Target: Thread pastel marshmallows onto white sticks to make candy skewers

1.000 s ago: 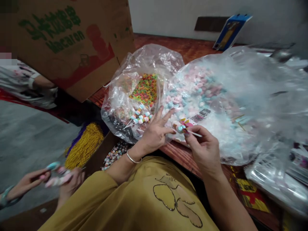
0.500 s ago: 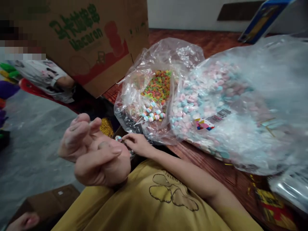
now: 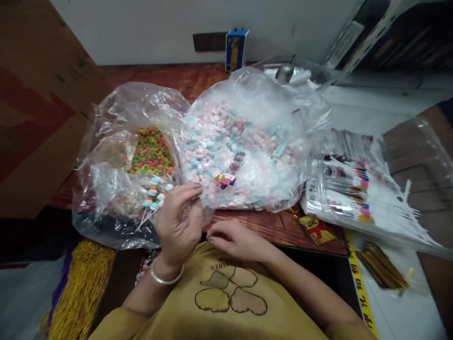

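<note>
My left hand, with a white bracelet at its wrist, is raised before the clear bags, fingers curled towards the thumb; anything in its grip is too unclear to name. Just right of it, at the table edge, my right hand has its fingers bent together, and their tips hide whatever they pinch. Skewers of pastel and orange candies lie beyond my left hand, on a clear bag with small colourful gummies. A large clear bag of pink, blue and white marshmallows is beyond both hands.
A big cardboard box stands at the left. Packs of printed wrappers and white sticks lie at the right. A red-and-gold packet is near the table edge. Gold fringe hangs at lower left, and a blue box stands behind.
The view has swung right, showing the wrapper packs. My left hand, earlier palm up at the left, has turned over and come in beside the right. The other person is out of view.
</note>
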`<state>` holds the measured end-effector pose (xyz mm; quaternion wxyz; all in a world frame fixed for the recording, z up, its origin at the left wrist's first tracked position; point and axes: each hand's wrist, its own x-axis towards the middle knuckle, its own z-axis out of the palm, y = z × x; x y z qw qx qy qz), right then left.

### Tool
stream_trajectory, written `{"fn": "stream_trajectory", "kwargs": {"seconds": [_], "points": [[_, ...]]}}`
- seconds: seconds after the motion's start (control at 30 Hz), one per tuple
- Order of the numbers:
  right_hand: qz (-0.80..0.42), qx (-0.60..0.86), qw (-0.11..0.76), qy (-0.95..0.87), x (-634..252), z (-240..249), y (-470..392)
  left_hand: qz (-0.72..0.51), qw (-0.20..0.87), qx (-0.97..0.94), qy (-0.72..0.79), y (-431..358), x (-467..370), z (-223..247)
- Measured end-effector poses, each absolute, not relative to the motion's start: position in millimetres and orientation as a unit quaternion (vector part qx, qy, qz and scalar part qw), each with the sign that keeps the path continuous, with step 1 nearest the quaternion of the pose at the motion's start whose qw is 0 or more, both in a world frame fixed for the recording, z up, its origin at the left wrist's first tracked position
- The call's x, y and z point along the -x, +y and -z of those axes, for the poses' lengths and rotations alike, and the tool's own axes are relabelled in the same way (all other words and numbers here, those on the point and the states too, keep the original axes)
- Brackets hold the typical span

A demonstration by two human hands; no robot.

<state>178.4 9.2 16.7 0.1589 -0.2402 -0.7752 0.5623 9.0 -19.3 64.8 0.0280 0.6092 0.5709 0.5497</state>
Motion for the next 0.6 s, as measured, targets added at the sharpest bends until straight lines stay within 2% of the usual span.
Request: {"fn": "stream_trajectory", "kwargs": {"seconds": [0.13,0.23,0.47,0.6], "points": [[-0.555,0.382,0.220,-0.706,-227.0,-18.0,13.2,-0.468,0.069,-0.680,0.560,28.2,-27.1,-41.1],[-0.566,0.454,0.293,-0.623,-226.6,-12.6,24.3,-0.443,0.116,-0.662,0.594,50.4,-35.2,-28.4],[-0.566,0.520,0.405,-0.496,-173.2,5.0,68.2,-0.467,0.198,-0.581,0.637,52.4,-33.9,-25.8],[-0.556,0.519,0.424,-0.492,-171.6,1.1,74.1,-0.522,0.325,-0.465,0.637,51.8,-28.2,-22.7]]}}
